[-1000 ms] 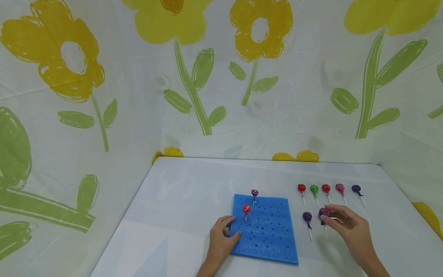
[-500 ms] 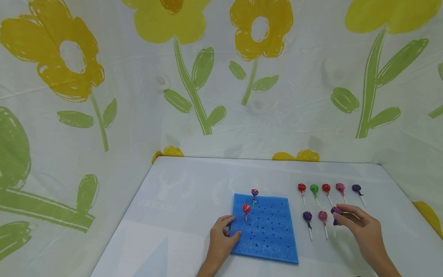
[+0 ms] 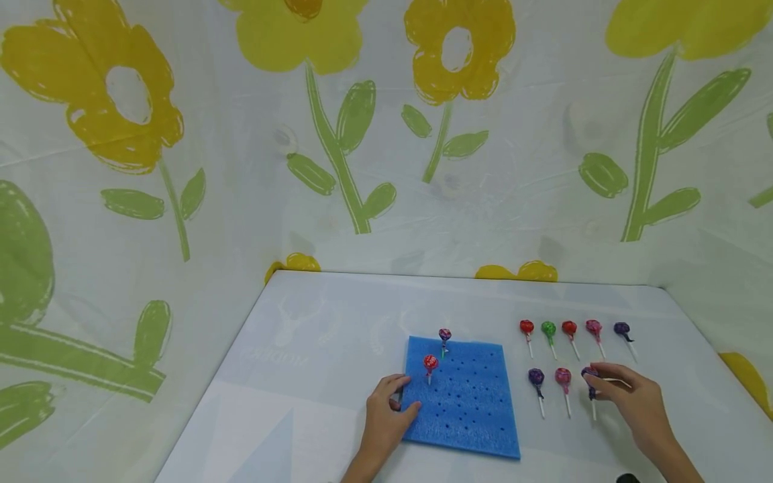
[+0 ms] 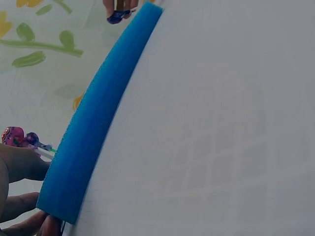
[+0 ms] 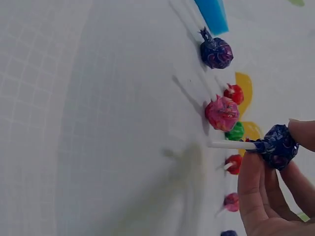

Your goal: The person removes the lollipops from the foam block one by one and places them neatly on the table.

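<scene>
A blue foam board (image 3: 477, 429) with rows of small holes lies flat on the table. My left hand (image 3: 388, 416) grips its left edge, the thumb over the top face. Two lollipops stand upright in the board's far left part: a red one (image 3: 430, 363) and a purple one (image 3: 444, 334). My right hand (image 3: 631, 402) pinches a dark purple-wrapped lollipop (image 5: 279, 147) by its head, between thumb and fingers. Its white stick is bare, and points down above the table. Left of this hand lie a pink lollipop (image 3: 563, 377) and another purple lollipop (image 3: 535, 378).
Behind the right hand, a row of several lollipops lies on the table: a red (image 3: 527, 327), a green (image 3: 548, 329), another red, a pink and a purple one (image 3: 622, 329). A flower-printed curtain (image 3: 483, 221) hangs behind the white table (image 3: 326, 376).
My right hand has moved right with the purple lollipop, uncovering the pink one. In the last half second it dipped slightly and the stick came into view. My left hand stays on the board.
</scene>
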### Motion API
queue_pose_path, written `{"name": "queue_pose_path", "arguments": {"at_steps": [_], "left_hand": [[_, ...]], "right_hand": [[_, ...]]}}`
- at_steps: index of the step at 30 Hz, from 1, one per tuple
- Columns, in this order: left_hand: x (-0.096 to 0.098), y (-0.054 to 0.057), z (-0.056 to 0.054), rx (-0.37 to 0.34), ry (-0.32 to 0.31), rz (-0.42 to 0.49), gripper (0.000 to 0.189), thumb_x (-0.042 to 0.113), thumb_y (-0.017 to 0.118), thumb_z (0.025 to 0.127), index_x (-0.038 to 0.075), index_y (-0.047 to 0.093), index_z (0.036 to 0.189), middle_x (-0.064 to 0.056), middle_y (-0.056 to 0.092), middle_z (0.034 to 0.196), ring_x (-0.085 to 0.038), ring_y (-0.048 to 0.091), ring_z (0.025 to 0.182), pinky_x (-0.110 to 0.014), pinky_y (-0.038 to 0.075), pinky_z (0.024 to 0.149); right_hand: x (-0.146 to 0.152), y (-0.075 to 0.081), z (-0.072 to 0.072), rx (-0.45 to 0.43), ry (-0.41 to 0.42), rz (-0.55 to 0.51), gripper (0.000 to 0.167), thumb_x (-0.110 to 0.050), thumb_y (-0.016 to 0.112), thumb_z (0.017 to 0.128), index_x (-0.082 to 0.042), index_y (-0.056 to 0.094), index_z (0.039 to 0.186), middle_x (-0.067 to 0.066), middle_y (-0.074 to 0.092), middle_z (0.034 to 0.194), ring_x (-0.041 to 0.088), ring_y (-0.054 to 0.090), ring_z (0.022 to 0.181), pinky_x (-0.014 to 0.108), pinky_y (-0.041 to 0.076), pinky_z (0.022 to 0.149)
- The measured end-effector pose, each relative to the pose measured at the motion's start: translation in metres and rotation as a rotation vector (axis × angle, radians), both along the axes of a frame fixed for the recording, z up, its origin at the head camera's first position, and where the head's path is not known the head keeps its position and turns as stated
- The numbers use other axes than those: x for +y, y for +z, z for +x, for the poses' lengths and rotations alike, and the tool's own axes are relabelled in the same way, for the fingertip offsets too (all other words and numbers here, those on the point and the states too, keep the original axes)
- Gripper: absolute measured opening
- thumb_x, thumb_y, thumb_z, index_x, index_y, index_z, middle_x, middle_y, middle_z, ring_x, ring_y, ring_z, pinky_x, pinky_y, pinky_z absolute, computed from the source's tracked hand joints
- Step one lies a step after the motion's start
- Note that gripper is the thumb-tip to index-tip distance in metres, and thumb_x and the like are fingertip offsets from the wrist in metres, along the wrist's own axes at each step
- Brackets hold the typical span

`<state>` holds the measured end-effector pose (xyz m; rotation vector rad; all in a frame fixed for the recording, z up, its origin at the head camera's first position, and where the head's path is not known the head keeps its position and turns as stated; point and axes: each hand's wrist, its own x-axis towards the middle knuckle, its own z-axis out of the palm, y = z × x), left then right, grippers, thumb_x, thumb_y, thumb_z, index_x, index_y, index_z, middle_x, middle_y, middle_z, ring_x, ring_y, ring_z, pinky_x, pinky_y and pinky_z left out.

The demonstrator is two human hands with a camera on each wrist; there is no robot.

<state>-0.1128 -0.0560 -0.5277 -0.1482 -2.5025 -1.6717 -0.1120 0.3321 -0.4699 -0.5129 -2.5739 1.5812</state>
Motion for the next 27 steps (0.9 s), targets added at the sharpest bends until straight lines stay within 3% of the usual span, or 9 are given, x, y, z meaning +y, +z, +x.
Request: {"name": "queue_pose_path", "arguments": {"at_steps": [5, 13, 20, 27], "left_hand": [[0.0, 0.0, 0.0, -0.002, 0.002, 0.002, 0.042, 0.011, 0.078, 0.075, 0.003, 0.066, 0.114, -0.007, 0.059, 0.119, -0.012, 0.052, 0.078, -0.024, 0.047, 0.067], [0.0, 0.0, 0.0, 0.001, 0.0, 0.003, 0.042, 0.012, 0.078, 0.075, 0.002, 0.065, 0.114, -0.008, 0.059, 0.118, -0.012, 0.052, 0.078, -0.024, 0.046, 0.067], [0.0, -0.001, 0.0, -0.002, -0.001, -0.002, 0.042, 0.013, 0.078, 0.075, 0.003, 0.065, 0.114, -0.007, 0.059, 0.119, -0.012, 0.052, 0.081, -0.023, 0.046, 0.067], [-0.001, 0.0, 0.001, 0.003, -0.003, 0.003, 0.043, 0.013, 0.079, 0.075, 0.003, 0.065, 0.115, -0.008, 0.059, 0.119, -0.011, 0.051, 0.08, -0.023, 0.046, 0.067]], "right_hand": [[0.01, -0.006, -0.007, -0.105, 0.015, 0.028, 0.065, -0.04, 0.067, 0.086, 0.008, 0.051, 0.126, -0.01, 0.066, 0.089, 0.007, 0.063, 0.072, 0.02, 0.05, 0.064], [0.016, -0.016, -0.018, -0.152, 0.045, 0.151, 0.064, -0.037, 0.068, 0.086, 0.011, 0.052, 0.124, 0.02, 0.064, 0.103, 0.013, 0.063, 0.073, 0.017, 0.047, 0.057], [0.021, -0.026, -0.022, -0.136, 0.084, 0.293, 0.063, -0.041, 0.069, 0.084, 0.011, 0.057, 0.119, 0.024, 0.064, 0.104, 0.022, 0.061, 0.081, 0.024, 0.048, 0.059], [0.018, -0.029, -0.023, -0.1, 0.068, 0.366, 0.055, -0.032, 0.07, 0.085, 0.011, 0.058, 0.117, 0.025, 0.064, 0.103, 0.03, 0.063, 0.082, 0.028, 0.052, 0.06]]}}
